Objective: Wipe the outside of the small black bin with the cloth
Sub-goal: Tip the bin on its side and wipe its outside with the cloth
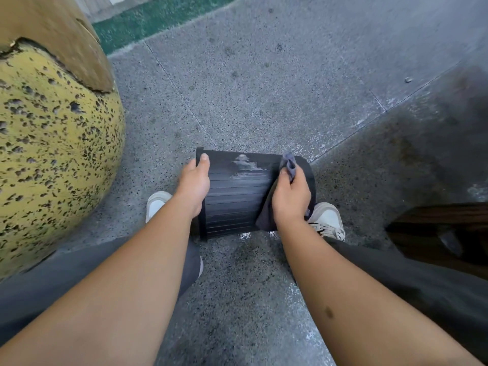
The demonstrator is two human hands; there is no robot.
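Your small black bin (237,199) lies on its side on the speckled stone floor (277,83), between your two pale shoes (328,220), rim to your left and rounded base to your right. Your left hand (194,187) grips that rim end, thumb laid across the wall and the other fingers hidden behind the edge. That grip looks meant to stop the round body from rolling while you rub it.

Your right hand (290,198) is closed around a bunched dark grey cloth (287,165), pinching it against the bin near the base end; loose fabric hangs below your palm down the wall. Working from that end lets you drag the cloth along the ribs instead of across them.

The wall is hard plastic, ridged with fine lines running from rim to base, and it tapers slightly toward the base. A pale, chalky smear (245,166) sits on the upper part, between your hands and untouched by the cloth; that patch likely needs your next pass. A pitted yellow stone sphere (55,143) bulges in at your left.
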